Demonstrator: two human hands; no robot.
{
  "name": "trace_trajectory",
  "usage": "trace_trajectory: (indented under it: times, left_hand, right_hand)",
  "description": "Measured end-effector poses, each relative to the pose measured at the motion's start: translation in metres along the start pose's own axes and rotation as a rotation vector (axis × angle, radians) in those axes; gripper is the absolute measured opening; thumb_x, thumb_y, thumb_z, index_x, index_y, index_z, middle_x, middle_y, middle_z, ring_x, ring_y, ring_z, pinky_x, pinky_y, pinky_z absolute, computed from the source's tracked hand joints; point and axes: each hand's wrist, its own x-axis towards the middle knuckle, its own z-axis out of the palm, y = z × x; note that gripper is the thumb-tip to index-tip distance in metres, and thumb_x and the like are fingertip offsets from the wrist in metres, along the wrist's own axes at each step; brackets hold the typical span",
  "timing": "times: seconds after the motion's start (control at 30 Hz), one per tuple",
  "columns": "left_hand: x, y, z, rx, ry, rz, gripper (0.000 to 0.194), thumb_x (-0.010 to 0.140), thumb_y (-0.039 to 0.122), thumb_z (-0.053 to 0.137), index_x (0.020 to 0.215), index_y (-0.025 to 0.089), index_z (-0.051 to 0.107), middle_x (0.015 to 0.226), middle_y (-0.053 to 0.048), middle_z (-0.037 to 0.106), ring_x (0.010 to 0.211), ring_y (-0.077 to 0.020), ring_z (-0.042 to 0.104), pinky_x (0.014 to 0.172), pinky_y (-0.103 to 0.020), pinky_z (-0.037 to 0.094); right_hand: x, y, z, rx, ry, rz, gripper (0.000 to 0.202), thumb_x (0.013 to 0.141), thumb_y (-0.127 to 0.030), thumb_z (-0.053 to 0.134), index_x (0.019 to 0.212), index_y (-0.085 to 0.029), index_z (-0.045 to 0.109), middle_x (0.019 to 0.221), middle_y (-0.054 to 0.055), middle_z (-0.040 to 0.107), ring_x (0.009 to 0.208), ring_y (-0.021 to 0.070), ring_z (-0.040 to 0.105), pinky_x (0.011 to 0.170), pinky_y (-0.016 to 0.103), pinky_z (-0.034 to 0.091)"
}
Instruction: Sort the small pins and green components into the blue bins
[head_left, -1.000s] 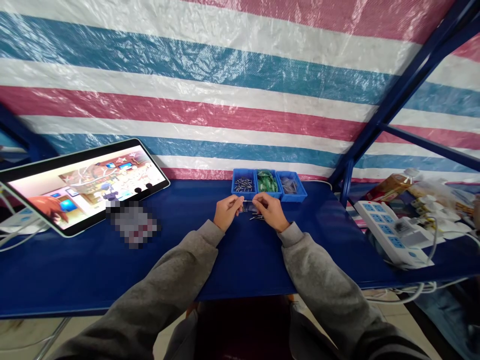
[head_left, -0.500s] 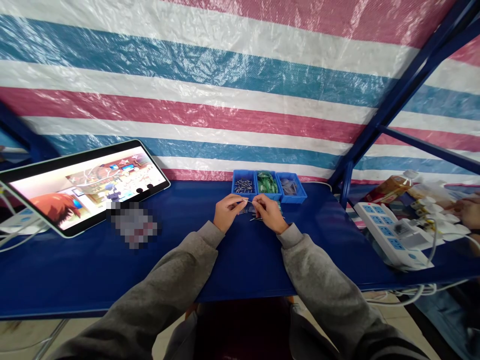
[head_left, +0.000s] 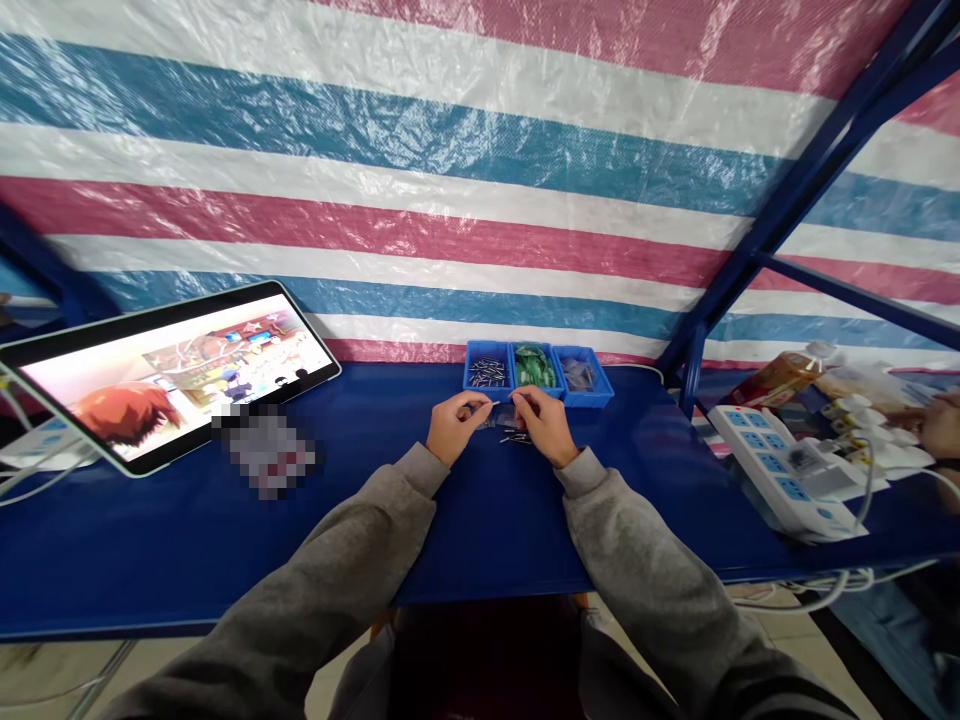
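Note:
My left hand point(head_left: 452, 426) is closed in a pinch, with a thin pale piece point(head_left: 494, 403) showing at its fingertips. Facing it across a small gap, my right hand point(head_left: 549, 428) also has thumb and forefinger pressed together; whatever they grip is too small to name. Under the fingers lie a bit of clear plastic point(head_left: 504, 416) and several thin metal pieces point(head_left: 514, 437) on the blue table. Just beyond the hands stand three blue bins in a row: one with small metal pieces point(head_left: 487, 373), one with green packets point(head_left: 534, 366), one with clear plastic pieces point(head_left: 578, 375).
A tablet point(head_left: 187, 370) showing a cartoon leans at the left, with a blurred-out item point(head_left: 271, 452) before it. On the right are a white power strip point(head_left: 780, 465), a bottle point(head_left: 776, 378) and another person's hand point(head_left: 941, 425). A blue metal frame point(head_left: 757, 235) rises there.
My fingertips are slightly farther apart, the right hand having shifted a little to the right and up. More of the metal pieces below shows. The tablet's picture has changed.

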Motion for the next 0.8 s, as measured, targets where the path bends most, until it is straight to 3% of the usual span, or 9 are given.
trace_trajectory:
  times: [0.1,0.33,0.63,0.8]
  left_hand:
    - [0.0002,-0.0031,-0.0003,0.085,-0.011,0.042,0.024,0.077,0.039,0.069,0.08,0.016,0.074,0.068,-0.002,0.067,0.044,-0.0075,0.044,0.044,-0.023,0.036]
    - [0.0011,-0.0031,0.001,0.07,0.006,0.019,0.032,0.079,0.045,0.065,0.068,0.016,0.072,0.06,-0.003,0.068,0.051,-0.0126,0.054,0.052,-0.024,0.043]
    - [0.0008,0.0003,-0.0002,0.089,-0.014,0.012,0.04,0.081,0.048,0.061,0.058,0.016,0.066,0.051,0.001,0.06,0.048,-0.0108,0.051,0.05,-0.022,0.042]
    - [0.0005,0.001,-0.0012,0.093,0.023,0.012,0.033,0.081,0.046,0.062,0.075,0.015,0.069,0.064,0.0,0.064,0.047,-0.0088,0.046,0.048,-0.021,0.039]
  right_hand:
    - [0.0,-0.0003,-0.0009,-0.014,0.012,-0.004,0.029,0.09,-0.046,0.048,0.087,-0.02,0.062,0.06,-0.002,0.058,0.051,0.014,0.058,0.055,0.026,0.046]
    - [-0.0015,-0.0004,0.0006,-0.035,-0.101,-0.073,0.023,0.084,-0.042,0.058,0.082,-0.019,0.064,0.067,0.001,0.063,0.057,0.0147,0.058,0.056,0.026,0.047]
    - [-0.0029,-0.0028,0.0009,-0.019,-0.155,-0.087,0.027,0.087,-0.046,0.055,0.079,-0.02,0.062,0.067,0.001,0.062,0.056,0.0144,0.057,0.055,0.026,0.046]
    - [-0.0025,-0.0045,-0.0013,0.01,-0.101,-0.038,0.029,0.09,-0.046,0.048,0.078,-0.021,0.056,0.059,-0.002,0.054,0.051,0.0139,0.056,0.056,0.026,0.045]
